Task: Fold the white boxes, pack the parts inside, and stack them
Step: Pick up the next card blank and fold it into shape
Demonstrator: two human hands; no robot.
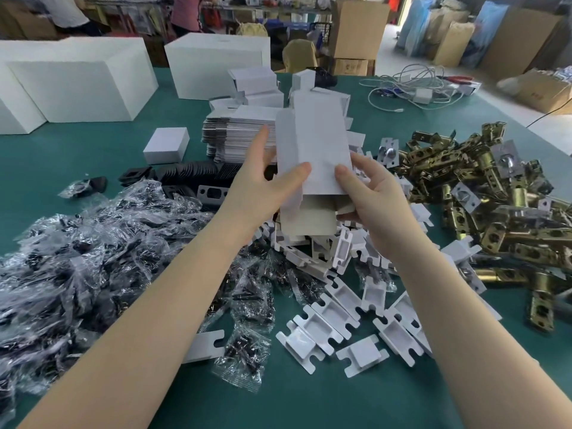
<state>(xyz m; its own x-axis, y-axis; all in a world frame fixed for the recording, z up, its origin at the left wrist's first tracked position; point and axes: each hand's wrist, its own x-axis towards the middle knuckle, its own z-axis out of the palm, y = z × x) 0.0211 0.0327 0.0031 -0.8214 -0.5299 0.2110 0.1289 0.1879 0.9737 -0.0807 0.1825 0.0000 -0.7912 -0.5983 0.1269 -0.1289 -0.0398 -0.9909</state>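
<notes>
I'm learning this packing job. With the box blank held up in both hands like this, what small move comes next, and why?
Probably fold the bottom flaps shut. The white box, gripped by the left hand and the right hand, already looks opened into a sleeve, its lower end gaping and nothing inside yet; parts would fall through.

This is a packing workshop or small warehouse. A long green-covered table [93,156] carries bulk stock: a heap of brass-coloured metal latches [483,193], loose white plastic trays [334,317], a mound of small clear bags of screws [93,249], and a stack of flat unfolded white cartons [238,131]. Large white boxes [83,82] stand at the far edge. Beyond the table, brown cardboard cartons [356,29] and filled sacks [439,26] sit on the floor, and other people [188,13] stand at cluttered benches.
</notes>
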